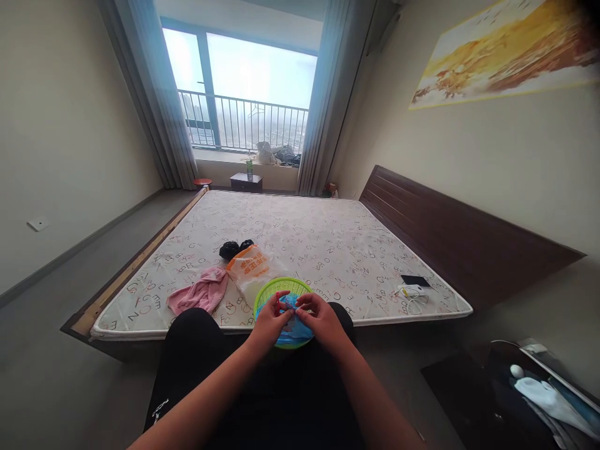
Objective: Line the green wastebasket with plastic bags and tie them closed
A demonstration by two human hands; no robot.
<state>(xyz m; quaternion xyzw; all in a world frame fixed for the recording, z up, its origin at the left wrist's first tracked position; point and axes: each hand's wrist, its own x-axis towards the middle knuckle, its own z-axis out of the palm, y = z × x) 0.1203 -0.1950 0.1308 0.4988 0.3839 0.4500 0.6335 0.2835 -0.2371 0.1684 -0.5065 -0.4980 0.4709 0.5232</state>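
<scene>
- One left hand (269, 320) and one right hand (321, 317), close together, pinch a blue bag (293, 336) at lower centre.
- Green basket (276, 285) beneath holds the blue bag.
- Pink cloth (202, 291) and orange-printed bag (250, 265) lie on the mattress (300, 228), left of centre.

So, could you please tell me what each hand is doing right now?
Left hand: closed, fingertips pinching blue plastic.
Right hand: closed, fingertips pinched at the same plastic; exact grip too small to tell.

One green basket (270, 287), one pink cloth (200, 292), one mattress (304, 237), one headboard (445, 219), two curtains (319, 112) (one pair).
</scene>
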